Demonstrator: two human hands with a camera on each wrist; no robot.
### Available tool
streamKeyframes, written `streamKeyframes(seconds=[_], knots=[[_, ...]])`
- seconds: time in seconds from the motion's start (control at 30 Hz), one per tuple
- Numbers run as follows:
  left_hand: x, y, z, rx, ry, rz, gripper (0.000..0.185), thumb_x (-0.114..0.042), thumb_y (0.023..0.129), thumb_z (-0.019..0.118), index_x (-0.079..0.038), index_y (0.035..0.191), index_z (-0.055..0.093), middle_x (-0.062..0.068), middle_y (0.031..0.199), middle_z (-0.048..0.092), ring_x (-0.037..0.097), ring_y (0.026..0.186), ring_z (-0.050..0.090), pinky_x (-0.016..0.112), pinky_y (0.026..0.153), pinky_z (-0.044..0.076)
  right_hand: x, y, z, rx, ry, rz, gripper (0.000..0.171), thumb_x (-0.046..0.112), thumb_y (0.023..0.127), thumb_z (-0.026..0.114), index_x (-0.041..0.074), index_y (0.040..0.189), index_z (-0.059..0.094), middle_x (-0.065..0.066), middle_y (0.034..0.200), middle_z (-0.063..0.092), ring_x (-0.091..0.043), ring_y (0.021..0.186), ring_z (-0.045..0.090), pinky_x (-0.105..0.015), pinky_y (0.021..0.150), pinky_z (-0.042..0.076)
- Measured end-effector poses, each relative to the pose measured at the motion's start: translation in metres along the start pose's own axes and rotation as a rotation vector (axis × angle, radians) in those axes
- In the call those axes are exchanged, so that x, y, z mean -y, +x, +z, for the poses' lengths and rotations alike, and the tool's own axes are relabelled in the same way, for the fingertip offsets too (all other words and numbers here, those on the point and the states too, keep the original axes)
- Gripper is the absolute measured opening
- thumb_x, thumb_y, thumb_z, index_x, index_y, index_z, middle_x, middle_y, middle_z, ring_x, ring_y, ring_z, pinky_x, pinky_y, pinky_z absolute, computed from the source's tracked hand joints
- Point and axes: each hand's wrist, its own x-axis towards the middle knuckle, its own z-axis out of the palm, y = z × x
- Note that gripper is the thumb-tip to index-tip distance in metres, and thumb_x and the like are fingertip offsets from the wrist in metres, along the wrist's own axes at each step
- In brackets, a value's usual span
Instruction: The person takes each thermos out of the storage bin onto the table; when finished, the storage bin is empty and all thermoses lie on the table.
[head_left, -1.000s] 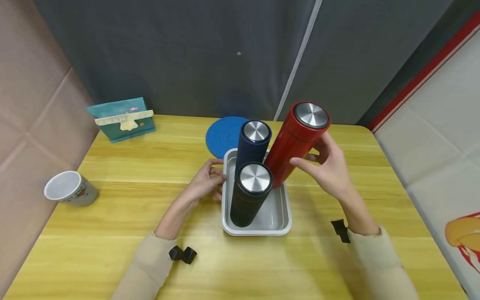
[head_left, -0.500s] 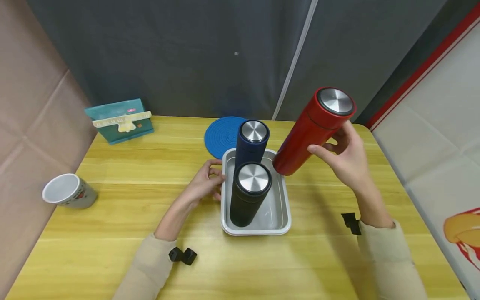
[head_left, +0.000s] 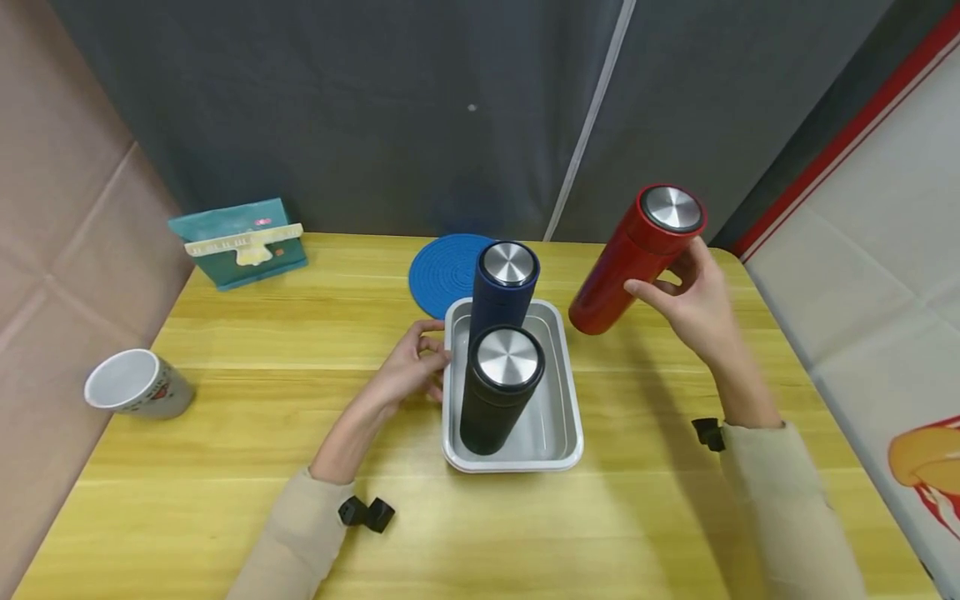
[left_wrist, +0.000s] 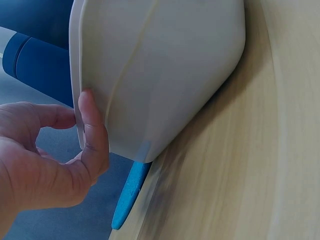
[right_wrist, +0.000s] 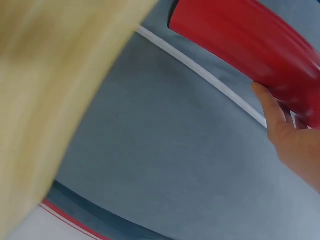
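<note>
Head view: your right hand (head_left: 693, 304) grips the red flask (head_left: 637, 260), fingers and thumb curled round its body. The flask is tilted, its steel cap up and away from you, and it is held in the air to the right of the tray (head_left: 566, 392), clear of it. Your left hand (head_left: 408, 371) rests against the tray's left rim with fingers curled onto the edge. The tray holds two upright flasks: a black flask (head_left: 498, 392) at the near end and a blue flask (head_left: 504, 292) just behind it. The table (head_left: 262, 433) is yellow wood-grain. A round blue mat (head_left: 442, 271) lies behind the tray, a teal box (head_left: 240, 240) stands at the far left, and a white mug (head_left: 138, 383) lies on its side near the left edge. A dark grey curtain (head_left: 375, 108) closes off the back; a brown panel (head_left: 60, 217) stands at left.

Left wrist view: your left hand (left_wrist: 45, 160) pinches the tray's rim (left_wrist: 77, 107), thumb on the outer wall. The blue flask (left_wrist: 37, 67) and the mat's edge (left_wrist: 127, 192) show beyond it.

Right wrist view: your right hand (right_wrist: 292, 137) holds the red flask (right_wrist: 250, 47) against the grey curtain (right_wrist: 165, 160); the table (right_wrist: 45, 85) is blurred.
</note>
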Motion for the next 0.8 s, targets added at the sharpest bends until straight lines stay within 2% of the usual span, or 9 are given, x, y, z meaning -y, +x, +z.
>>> streamKeyframes(seconds=[0.17,0.33,0.8], knots=[[0.000,0.000,0.000,-0.004,0.010,-0.012,0.052,-0.004,0.094,0.055,-0.007,0.141,0.031,0.019,0.108,0.050,0.023,0.070,0.059,0.033,0.051,0.057,-0.026,0.002,0.006,0.000,-0.056,0.060,0.064,0.002,0.081,0.075,0.012,0.138,0.046,-0.006,0.125,0.055,-0.021,0.107,0.054,-0.017,0.081,0.054],[-0.001,-0.001,0.000,0.000,0.010,-0.003,0.053,-0.003,0.094,0.055,-0.006,0.141,0.030,0.019,0.107,0.050,0.023,0.068,0.059,0.036,0.052,0.058,-0.041,0.003,0.013,-0.005,-0.075,0.108,0.064,0.006,0.081,0.076,0.010,0.137,0.045,-0.006,0.126,0.055,-0.019,0.107,0.054,-0.017,0.082,0.053],[-0.001,-0.001,0.001,-0.004,0.007,-0.002,0.052,-0.004,0.094,0.055,-0.007,0.140,0.031,0.019,0.106,0.050,0.022,0.064,0.059,0.034,0.050,0.057,-0.053,0.004,0.024,0.031,-0.089,0.131,0.067,0.006,0.082,0.076,0.007,0.139,0.041,-0.009,0.129,0.052,-0.019,0.109,0.053,-0.018,0.084,0.053]])
